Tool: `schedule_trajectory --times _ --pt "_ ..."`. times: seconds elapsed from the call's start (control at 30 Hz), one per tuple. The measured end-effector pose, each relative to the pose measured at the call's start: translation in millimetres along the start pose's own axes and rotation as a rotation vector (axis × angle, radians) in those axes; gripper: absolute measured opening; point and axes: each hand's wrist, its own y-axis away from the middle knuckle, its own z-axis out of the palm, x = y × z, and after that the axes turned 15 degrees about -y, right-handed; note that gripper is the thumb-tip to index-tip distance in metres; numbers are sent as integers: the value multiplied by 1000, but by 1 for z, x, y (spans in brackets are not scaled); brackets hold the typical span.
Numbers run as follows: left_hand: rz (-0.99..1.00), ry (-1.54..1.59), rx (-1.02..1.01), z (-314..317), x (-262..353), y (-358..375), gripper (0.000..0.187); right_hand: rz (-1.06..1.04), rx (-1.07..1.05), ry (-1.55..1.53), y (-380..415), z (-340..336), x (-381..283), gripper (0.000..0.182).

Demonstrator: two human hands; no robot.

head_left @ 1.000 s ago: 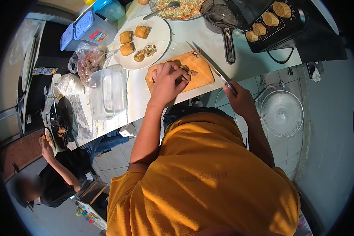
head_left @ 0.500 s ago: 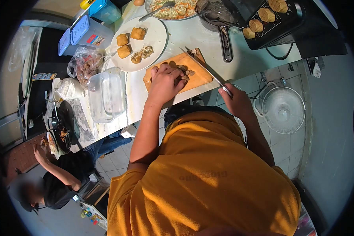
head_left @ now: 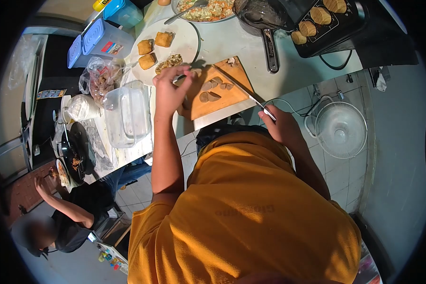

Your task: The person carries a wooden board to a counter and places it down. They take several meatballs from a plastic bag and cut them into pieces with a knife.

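My right hand grips a knife by its handle, off the table's front edge. Its blade slants over the right part of a wooden cutting board. Several grey-brown cut pieces lie on the board. My left hand hovers between the board and a white plate, thumb and fingertips drawn together. A pale bit shows by those fingertips, too small to name. On the plate are browned fried cubes and an opened one with its filling showing, partly covered by my fingers.
A clear plastic container and a bagged item stand to the left. A bowl of chopped vegetables, a black pan and a black appliance with round pieces sit at the back. Another person works at lower left.
My left hand has lifted off the cut pieces and moved left toward the plate, uncovering them. The knife stays in my right hand, shifted slightly left. The board has turned a little.
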Motion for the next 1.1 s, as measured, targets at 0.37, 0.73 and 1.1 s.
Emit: schedule_trajectory --times 0.37,0.73,1.1 --pt "99 -268 164 55 32 -15 15 4 112 -68 5 -8 0 35" --pt "309 18 -86 63 35 1 21 0 158 -77 8 -6 1 35" --pt "-48 -144 -63 70 44 10 24 -35 72 -68 9 2 -10 35"
